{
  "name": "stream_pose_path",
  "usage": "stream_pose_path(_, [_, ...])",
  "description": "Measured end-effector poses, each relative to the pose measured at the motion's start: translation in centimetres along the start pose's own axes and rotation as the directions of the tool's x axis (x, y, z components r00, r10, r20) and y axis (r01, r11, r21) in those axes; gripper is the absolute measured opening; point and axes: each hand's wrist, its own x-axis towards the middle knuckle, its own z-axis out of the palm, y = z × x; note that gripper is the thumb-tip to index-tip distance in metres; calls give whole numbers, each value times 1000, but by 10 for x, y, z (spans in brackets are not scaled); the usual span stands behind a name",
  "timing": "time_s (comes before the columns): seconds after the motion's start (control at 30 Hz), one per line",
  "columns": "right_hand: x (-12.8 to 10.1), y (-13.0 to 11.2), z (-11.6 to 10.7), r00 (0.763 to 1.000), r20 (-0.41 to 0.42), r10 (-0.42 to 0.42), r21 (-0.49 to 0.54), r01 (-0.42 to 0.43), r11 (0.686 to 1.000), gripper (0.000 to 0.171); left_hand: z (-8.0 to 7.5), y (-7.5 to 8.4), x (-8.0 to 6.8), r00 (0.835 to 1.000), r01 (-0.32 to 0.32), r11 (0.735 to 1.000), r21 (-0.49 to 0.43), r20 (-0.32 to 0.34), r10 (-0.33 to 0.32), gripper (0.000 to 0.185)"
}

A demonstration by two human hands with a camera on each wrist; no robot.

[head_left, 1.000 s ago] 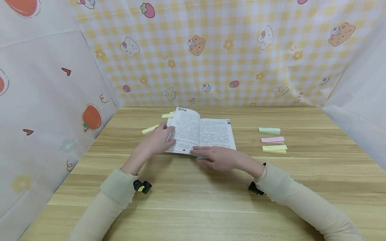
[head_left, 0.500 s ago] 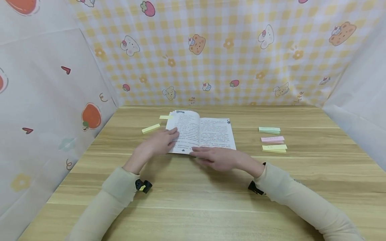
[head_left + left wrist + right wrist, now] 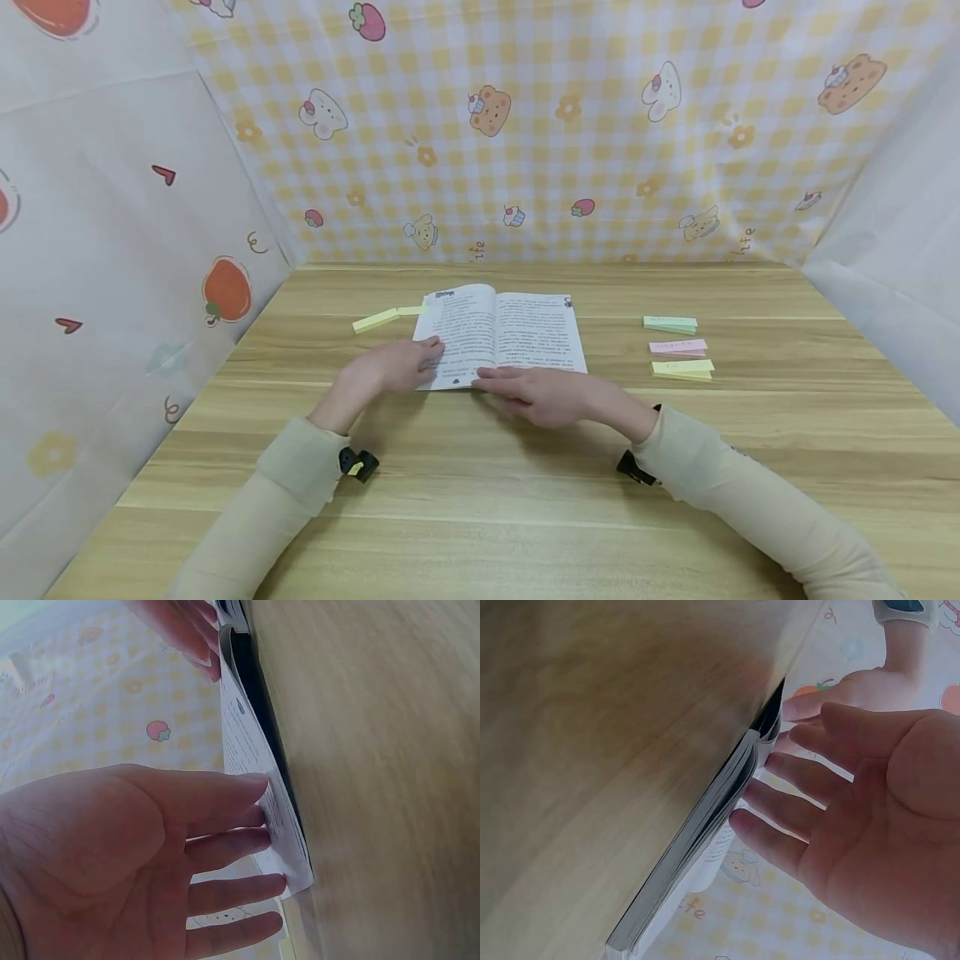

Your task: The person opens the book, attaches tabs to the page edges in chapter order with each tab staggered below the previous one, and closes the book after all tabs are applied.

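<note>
An open book (image 3: 534, 333) with printed pages lies on the wooden table in the head view. My left hand (image 3: 390, 367) rests its extended fingertips on the left page, near the lower outer edge. Its straight fingers (image 3: 232, 847) touch the paper in the left wrist view. My right hand (image 3: 543, 393) lies at the bottom of the book by the spine, fingers extended onto the page. In the right wrist view the book's page block (image 3: 694, 840) shows edge-on beside the right fingertips. A yellow sticky tab (image 3: 412, 311) sticks out from the left page's outer edge.
Another yellow strip (image 3: 375, 321) lies on the table left of the book. To the right are green strips (image 3: 670, 324), pink strips (image 3: 678, 348) and yellow strips (image 3: 682, 369). A checked curtain (image 3: 570, 150) stands behind the table (image 3: 480, 517).
The left page, raised before, has come down flatter, and its yellow tab has lowered toward the table. My left hand has moved slightly down and right onto the page. My right hand stays.
</note>
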Motion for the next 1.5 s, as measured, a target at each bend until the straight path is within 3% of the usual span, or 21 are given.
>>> stream_pose_path(0.57, [-5, 5, -6, 1000, 3, -5, 37, 4, 999, 50, -6, 7, -4, 998, 56, 998, 32, 13, -56, 53])
stream_pose_path(0.9, [-11, 14, -11, 998, -64, 2, 35, 1, 999, 56, -4, 5, -5, 996, 87, 996, 11, 32, -87, 54])
stream_pose_path(1.1, [-14, 17, -18, 994, -111, 10, 17, -8, 1000, 59, -2, 4, -4, 997, 74, 997, 20, 26, -74, 53])
stream_pose_path(1.5, [-23, 33, -31, 994, -62, 92, 15, -92, 996, 72, -2, 4, -4, 997, 76, 997, 6, 31, -76, 54])
